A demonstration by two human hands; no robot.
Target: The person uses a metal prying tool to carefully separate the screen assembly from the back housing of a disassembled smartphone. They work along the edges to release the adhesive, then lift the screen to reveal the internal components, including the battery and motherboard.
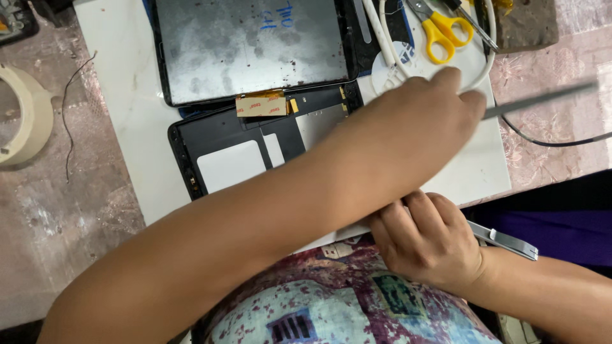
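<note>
An opened tablet lies on a white board (127,127). Its grey screen panel (248,44) is flipped up at the back, and the black back casing (229,150) lies in front, with a tan tape piece (260,105) at the joint. My left forearm crosses over the casing, and my left hand (427,114) is closed on a thin grey metal tool (542,99) that points right and is blurred. My right hand (427,245) is curled at the board's front edge. A flat silver tool (503,241) sticks out from under it toward the right.
Yellow-handled scissors (443,28) and a white cable (389,44) lie at the board's back right. A black cable (554,141) runs off to the right. A cream round part (29,114) and a thin wire (67,127) lie left on the pink patterned table.
</note>
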